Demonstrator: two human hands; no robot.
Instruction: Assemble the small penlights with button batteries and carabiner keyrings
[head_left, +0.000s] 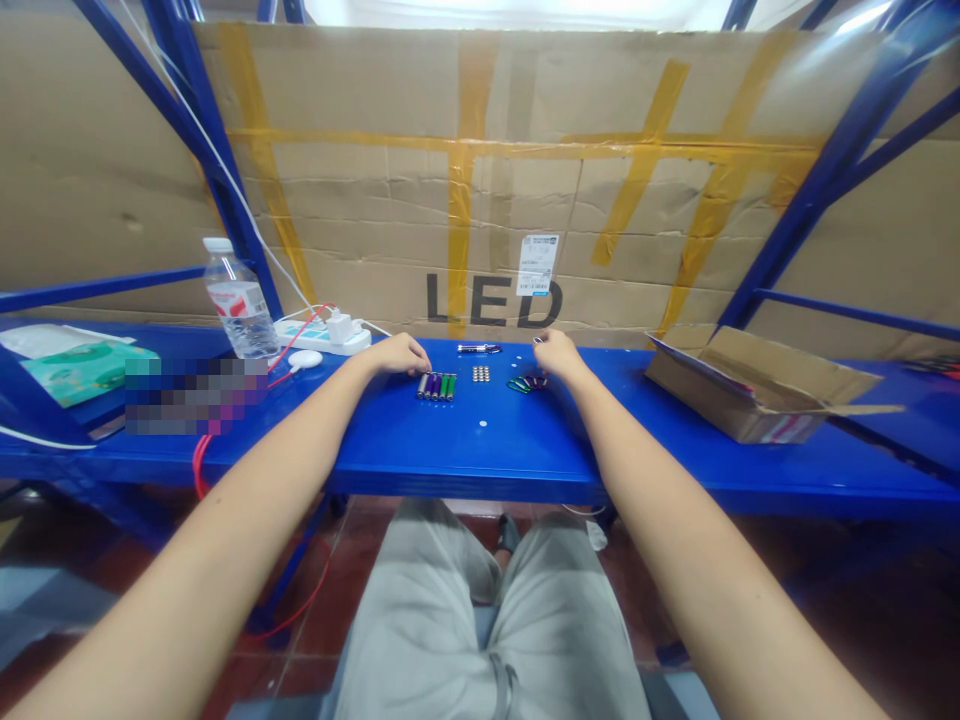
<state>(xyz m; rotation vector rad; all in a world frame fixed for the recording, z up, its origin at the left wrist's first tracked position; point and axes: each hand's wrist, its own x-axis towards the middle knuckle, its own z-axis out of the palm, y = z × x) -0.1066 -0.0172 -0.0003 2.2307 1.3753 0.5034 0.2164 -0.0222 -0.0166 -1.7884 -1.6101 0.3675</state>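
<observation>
On the blue table a row of small metallic tubes, in silver, purple and green, lies side by side. My left hand is at the upper left end of this row, its fingers curled together; what they pinch, if anything, is hidden. A cluster of small round silver button cells sits to the right of the tubes. Behind it lies a slim silver and dark tube with a clip. Beyond a small pile of coloured carabiner clips, my right hand is closed, with a tiny shiny piece at its fingertips.
An open cardboard box stands on the right. At left are a water bottle, a white power strip with cables, and a green packet. A large cardboard sheet closes off the back, between blue posts.
</observation>
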